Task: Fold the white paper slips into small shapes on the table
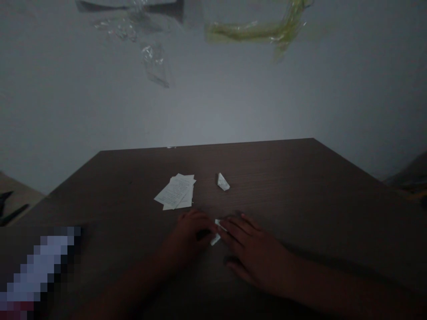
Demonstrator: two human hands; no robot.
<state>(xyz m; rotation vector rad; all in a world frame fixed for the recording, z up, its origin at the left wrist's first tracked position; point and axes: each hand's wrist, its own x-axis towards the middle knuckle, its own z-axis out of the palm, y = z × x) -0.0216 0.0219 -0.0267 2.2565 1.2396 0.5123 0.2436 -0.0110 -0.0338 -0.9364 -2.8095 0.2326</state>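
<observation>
Both hands rested low on the counter (316,200), nearest the lens: left hand (190,233) and right hand (253,253), fingertips meeting over a small white paper scrap (215,240).

Scrap lay flat on the counter, between the two grips and mostly covered; only slivers showed.

Right grip: fingers spread and laid flat, pressing down, not closed on anything. Left grip: fingers curled onto the scrap; too dim to tell whether they pinched it or only pressed.

Handling, judged: scrap very light, thin, limp, easily creased or torn, apt to slide on smooth wood. Best taken by a free edge or corner, pinched lightly.

Beyond the left grip: loose stack of paper slips (176,192). Beyond the right grip, apart from the stack: one folded paper piece (223,182).

Far above, clear plastic film (153,58) on the wall.
</observation>
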